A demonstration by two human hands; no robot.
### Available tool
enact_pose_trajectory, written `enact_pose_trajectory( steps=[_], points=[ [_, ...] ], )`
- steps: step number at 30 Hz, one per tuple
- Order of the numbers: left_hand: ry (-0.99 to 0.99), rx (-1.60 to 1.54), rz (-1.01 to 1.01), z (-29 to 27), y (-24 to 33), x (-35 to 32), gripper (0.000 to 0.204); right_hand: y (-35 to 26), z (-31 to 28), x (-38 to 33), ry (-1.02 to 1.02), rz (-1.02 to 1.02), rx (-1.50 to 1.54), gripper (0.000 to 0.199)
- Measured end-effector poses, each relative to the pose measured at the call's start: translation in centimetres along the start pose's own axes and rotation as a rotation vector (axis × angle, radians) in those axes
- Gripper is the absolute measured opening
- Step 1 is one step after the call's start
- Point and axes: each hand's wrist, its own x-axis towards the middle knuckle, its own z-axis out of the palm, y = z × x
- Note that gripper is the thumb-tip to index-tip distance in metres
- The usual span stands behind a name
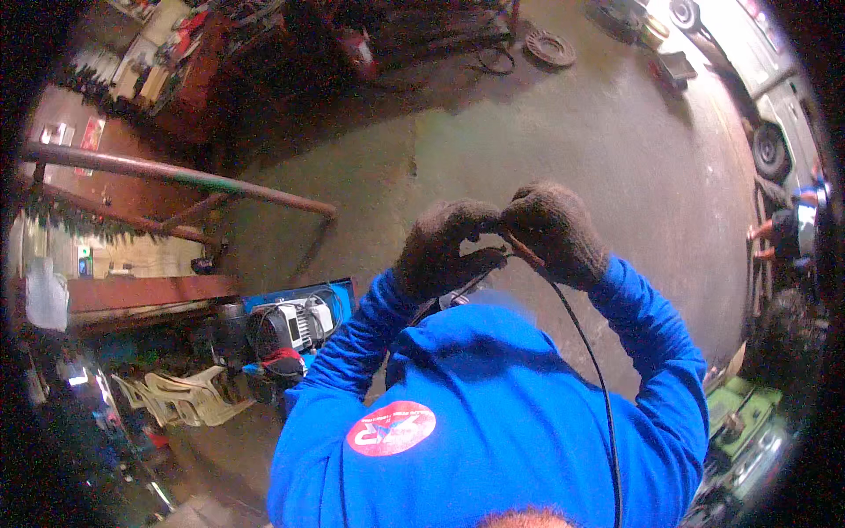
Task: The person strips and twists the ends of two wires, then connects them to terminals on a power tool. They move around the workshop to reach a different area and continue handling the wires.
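Note:
Both my hands wear dark brown knitted gloves and meet in front of my chest. My right hand (554,233) is closed around a thin black cable (585,334), close to a reddish-brown length (525,253) on it. From there the cable hangs over the right side of my blue top (493,387) to the lower edge. My left hand (449,246) curls in from the other side, its fingertips and thumb pinched at the cable beside the right hand. A gap shows between its thumb and fingers. The gloves hide the exact grip.
A rusty pipe frame (176,172) juts in at left. Below it stand a white-and-grey machine (304,321) and beige plastic chairs (189,393). A round ribbed metal part (549,49) lies on the concrete floor (493,123). Vehicles and another person (792,231) are at right.

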Motion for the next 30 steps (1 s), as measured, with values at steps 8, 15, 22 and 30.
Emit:
enact_pose_trajectory(
  steps=[8, 15, 22, 30],
  points=[
    [0.297, -0.069, -0.04, 0.0, -8.5, 2.2, 0.02, 6.3, 1.6, 9.0, -0.237, -0.136, 0.227, 0.014],
    [0.454, -0.298, -0.352, -5.0, -16.9, 5.2, 0.014, 5.0, 3.1, 20.7, -0.305, 0.554, 0.835, 0.021],
    [0.409, -0.572, -0.357, -15.1, -20.1, 12.6, 0.019, 5.4, 0.4, 31.5, -0.117, 0.106, -0.023, 0.025],
    [0.313, -1.19, -0.609, -17.8, -26.3, 16.6, 0.014, 13.8, 1.4, 33.4, -0.002, 0.407, 0.079, 0.036]
  ],
)
